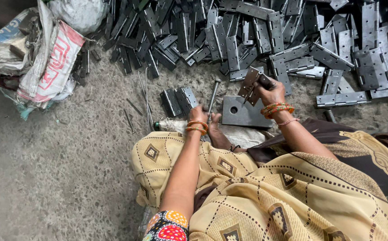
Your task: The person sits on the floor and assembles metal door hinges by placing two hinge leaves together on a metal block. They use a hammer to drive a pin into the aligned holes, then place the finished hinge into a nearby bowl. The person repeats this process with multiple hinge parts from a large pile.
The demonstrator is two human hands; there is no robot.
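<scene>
My left hand (199, 114) grips the lower end of a grey metal rod-like tool (213, 96) that stands tilted above the floor. Just right of it, my right hand (272, 92) holds a grey metal hinge (250, 85), part folded, above a flat steel plate with a round hole (243, 112). The plate lies on the floor in front of my knees. Both wrists wear orange bangles. A small stack of hinges (179, 101) lies just left of the tool.
A big heap of grey metal hinges (292, 40) spreads across the far side of the floor. Stuffed woven sacks (37, 53) sit at the far left. Thin metal pins (146, 96) lie loose on the speckled floor. My patterned cloth-covered legs fill the near right.
</scene>
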